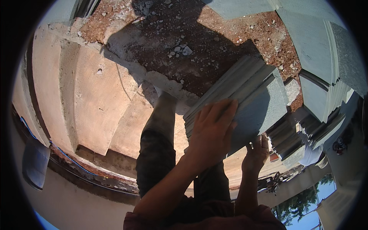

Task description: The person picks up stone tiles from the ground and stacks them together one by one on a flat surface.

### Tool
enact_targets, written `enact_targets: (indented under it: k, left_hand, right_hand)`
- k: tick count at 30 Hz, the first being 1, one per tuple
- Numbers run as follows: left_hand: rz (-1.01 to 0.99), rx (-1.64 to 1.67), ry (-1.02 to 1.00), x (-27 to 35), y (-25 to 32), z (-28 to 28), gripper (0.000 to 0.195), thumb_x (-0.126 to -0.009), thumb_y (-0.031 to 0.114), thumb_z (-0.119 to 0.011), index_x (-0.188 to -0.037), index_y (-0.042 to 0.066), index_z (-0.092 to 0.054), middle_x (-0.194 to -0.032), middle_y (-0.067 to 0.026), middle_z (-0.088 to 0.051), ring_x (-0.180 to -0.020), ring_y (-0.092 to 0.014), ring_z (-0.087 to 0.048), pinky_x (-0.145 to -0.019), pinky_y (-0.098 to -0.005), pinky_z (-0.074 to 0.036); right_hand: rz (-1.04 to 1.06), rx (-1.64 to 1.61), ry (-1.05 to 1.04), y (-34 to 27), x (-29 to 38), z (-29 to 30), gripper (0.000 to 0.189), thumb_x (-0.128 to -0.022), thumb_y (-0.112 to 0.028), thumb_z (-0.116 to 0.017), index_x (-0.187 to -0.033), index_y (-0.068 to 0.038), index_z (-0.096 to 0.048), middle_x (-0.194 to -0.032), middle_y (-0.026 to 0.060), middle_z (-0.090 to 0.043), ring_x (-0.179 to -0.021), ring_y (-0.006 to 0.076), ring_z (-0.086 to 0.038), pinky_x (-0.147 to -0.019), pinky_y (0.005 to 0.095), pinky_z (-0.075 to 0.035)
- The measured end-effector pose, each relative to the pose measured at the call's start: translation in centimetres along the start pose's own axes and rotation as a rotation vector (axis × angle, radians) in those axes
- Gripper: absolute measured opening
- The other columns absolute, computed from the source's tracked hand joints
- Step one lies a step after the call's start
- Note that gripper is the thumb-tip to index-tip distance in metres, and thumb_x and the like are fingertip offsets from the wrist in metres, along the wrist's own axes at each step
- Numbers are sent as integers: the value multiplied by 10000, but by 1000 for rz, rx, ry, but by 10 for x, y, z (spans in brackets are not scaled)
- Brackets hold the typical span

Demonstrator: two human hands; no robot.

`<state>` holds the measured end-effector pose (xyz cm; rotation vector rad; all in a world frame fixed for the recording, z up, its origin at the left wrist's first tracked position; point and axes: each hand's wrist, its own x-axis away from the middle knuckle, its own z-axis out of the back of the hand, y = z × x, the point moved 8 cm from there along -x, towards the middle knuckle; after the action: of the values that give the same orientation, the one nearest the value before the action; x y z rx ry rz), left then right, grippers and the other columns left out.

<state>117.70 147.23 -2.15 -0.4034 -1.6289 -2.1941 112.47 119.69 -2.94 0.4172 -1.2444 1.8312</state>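
Note:
A leaning stack of grey stone slabs (253, 106) stands tilted in front of me, its layered edges facing up and left. My left hand (212, 126) lies over those edges near the lower left corner. Its fingers reach across the edges and the thumb rests by the broad front face, gripping the front slab. At the lower right edge of the same face is my right hand (256, 152), fingers pointing up. Its fingertips meet or nearly meet the slab; how firmly they hold it cannot be seen. Shadow covers much of the front face.
Concrete steps (95, 97) descend on the left. Reddish soil with rubble (184, 49) lies ahead. More stacked slabs (310, 49) stand at right. A white stone chunk (292, 90) sits beside my stack. A person (312, 153) and a motorcycle (271, 182) are farther off.

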Motion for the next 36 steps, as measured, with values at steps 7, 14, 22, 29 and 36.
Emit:
enact_targets:
  k: [7,14,22,29,36]
  left_hand:
    - [11,106,-21,-38,9,-18,501,-938,38,-611,-1432,-7,-541,-1413,-208,-561,-1289,-412,-536,-1103,-474,-407]
    - [73,200,-90,-54,10,-26,504,-961,16,-596,-1458,-11,-517,-1486,-251,-524,-1364,-428,-519,-1123,-462,-425]
    - [92,195,-101,-57,14,-28,481,-990,31,-573,-1465,-8,-510,-1486,-254,-523,-1351,-440,-527,-1097,-464,-454]
    - [133,143,-116,-56,13,-29,472,-1013,83,-554,-1474,-1,-503,-1486,-252,-527,-1348,-435,-537,-1102,-455,-452]
    - [134,207,-121,-58,14,-29,450,-1015,65,-539,-1456,-27,-519,-1454,-270,-557,-1387,-389,-521,-1131,-418,-431]
  right_hand:
    - [406,166,-40,-112,-76,-33,523,-1048,-351,-626,-1395,32,-547,-1283,144,-621,-1164,221,-596,-1023,360,-452]
    - [412,-62,-84,-112,-93,-47,274,-1041,-162,-642,-1244,22,-645,-1075,57,-653,-1029,117,-559,-972,264,-386]
    - [447,-154,-108,-107,-96,-50,272,-1044,-166,-637,-1226,36,-630,-1149,70,-655,-1079,124,-566,-998,283,-405]
    - [441,-91,-48,-105,-96,-47,296,-1042,-178,-645,-1241,40,-640,-1132,69,-668,-1045,119,-576,-961,272,-419]
    - [411,31,12,-107,-92,-47,361,-1043,-307,-641,-1238,-4,-652,-1167,81,-686,-1093,167,-607,-1007,323,-437]
